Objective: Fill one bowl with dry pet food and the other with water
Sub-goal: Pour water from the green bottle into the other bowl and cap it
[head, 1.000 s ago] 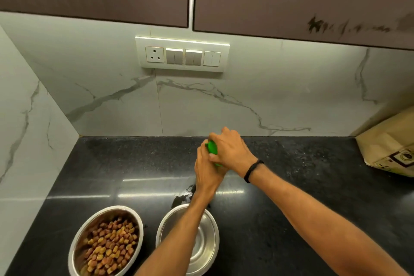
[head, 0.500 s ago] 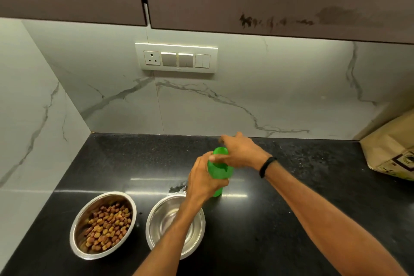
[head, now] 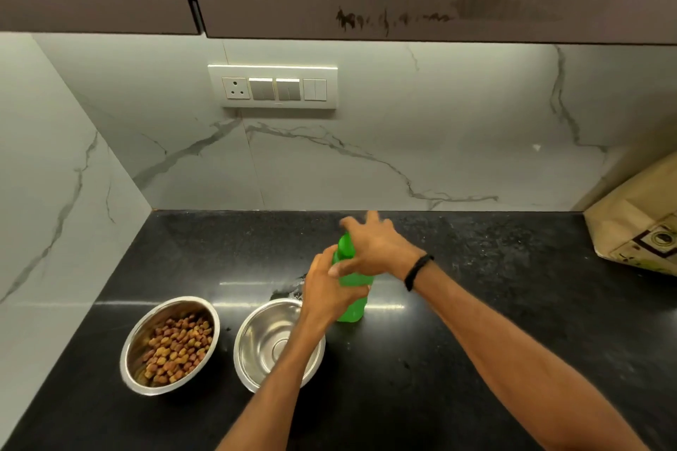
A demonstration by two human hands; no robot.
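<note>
Head view: a black countertop meets marble walls at left and behind, with open surface running right toward a paper bag at the frame's edge. Near the front, the left bowl holds brown dry pet food; the right bowl beside it shows its bare steel bottom. A green bottle stands upright just behind the right bowl's far rim. The left hand wraps its fingers around the bottle's body. The right hand lies against the cap, fingers splayed straight and blurred.
</note>
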